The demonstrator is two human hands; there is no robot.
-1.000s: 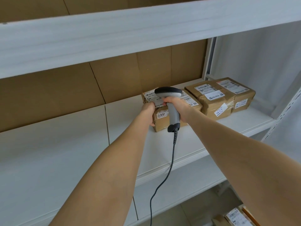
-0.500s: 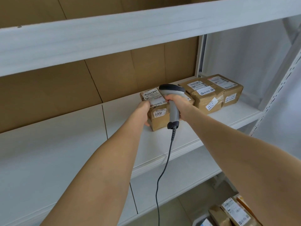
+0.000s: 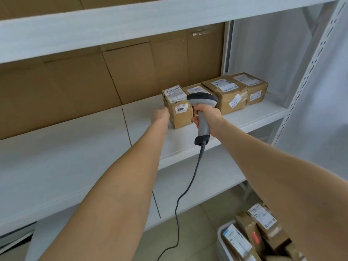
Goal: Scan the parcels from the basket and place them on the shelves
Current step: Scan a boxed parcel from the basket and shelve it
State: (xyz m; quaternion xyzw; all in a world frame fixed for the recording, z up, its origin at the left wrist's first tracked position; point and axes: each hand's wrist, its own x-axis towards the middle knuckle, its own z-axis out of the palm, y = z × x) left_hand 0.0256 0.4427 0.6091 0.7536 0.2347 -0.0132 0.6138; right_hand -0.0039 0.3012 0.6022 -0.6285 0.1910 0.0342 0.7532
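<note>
At frame centre, the right hand (image 3: 209, 117) grips a scanner (image 3: 203, 99); the left hand (image 3: 160, 115) touches a shelved parcel (image 3: 181, 118), its finger pose unclear.

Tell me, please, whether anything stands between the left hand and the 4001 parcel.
Nothing visible does: the left hand is right at the left side of the parcel. The scanner in the right hand is at its right.

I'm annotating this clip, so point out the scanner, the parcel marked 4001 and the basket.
scanner (image 3: 202, 99), head view, on its grey head.
parcel marked 4001 (image 3: 181, 120), head view, on its bare front face.
basket (image 3: 225, 226), head view, on its white rim.
</note>
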